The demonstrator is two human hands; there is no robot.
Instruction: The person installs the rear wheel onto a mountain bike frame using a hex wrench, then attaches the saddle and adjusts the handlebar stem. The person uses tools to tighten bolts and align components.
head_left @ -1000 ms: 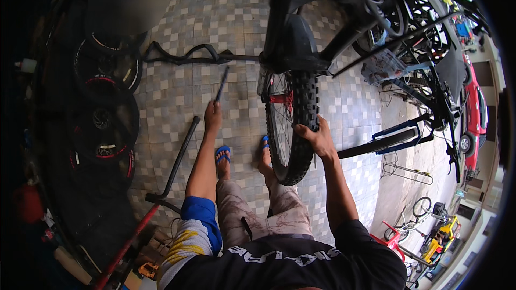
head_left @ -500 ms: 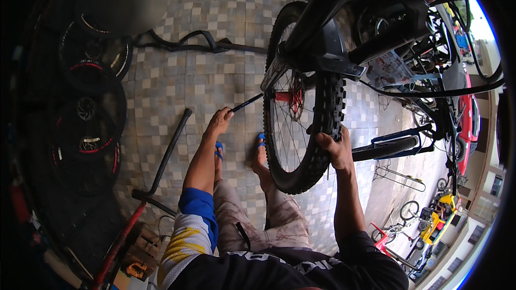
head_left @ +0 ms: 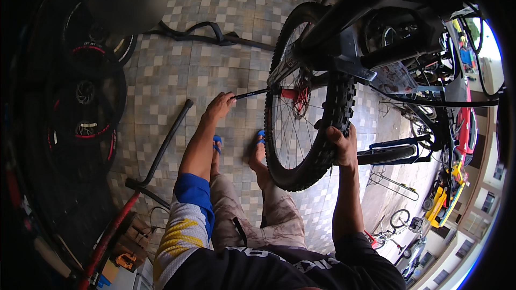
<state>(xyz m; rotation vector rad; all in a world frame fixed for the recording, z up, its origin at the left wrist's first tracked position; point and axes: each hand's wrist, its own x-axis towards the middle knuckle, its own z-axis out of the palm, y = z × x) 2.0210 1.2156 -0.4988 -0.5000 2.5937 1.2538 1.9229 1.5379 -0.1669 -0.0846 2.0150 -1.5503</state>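
Note:
A bicycle front wheel with a knobby black tire point(head_left: 301, 183) sits between the legs of a dark suspension fork point(head_left: 283, 70). My left hand point(head_left: 219, 106) is closed around the outer end of a slim black thru-axle point(head_left: 251, 94), whose other end reaches the fork's lower end beside the red hub point(head_left: 289, 93). Around the tire's near right side, my right hand point(head_left: 343, 144) is closed, thumb on the tread and fingertips reaching past it toward the spokes. Part of the hub is hidden by the fork leg.
Several wheels point(head_left: 86, 92) lean along the dark left side. A black-and-red stand point(head_left: 161, 153) lies at left, and black stand legs point(head_left: 215, 35) cross the tiled floor point(head_left: 215, 72) ahead. Other bicycles point(head_left: 398, 150) crowd the right. My feet in blue sandals point(head_left: 260, 135) are below.
My left hand has moved slightly up, bringing the thru-axle closer to level with the hub. In the picture, the wheel and fork have shifted slightly right; my right hand still grips the tire.

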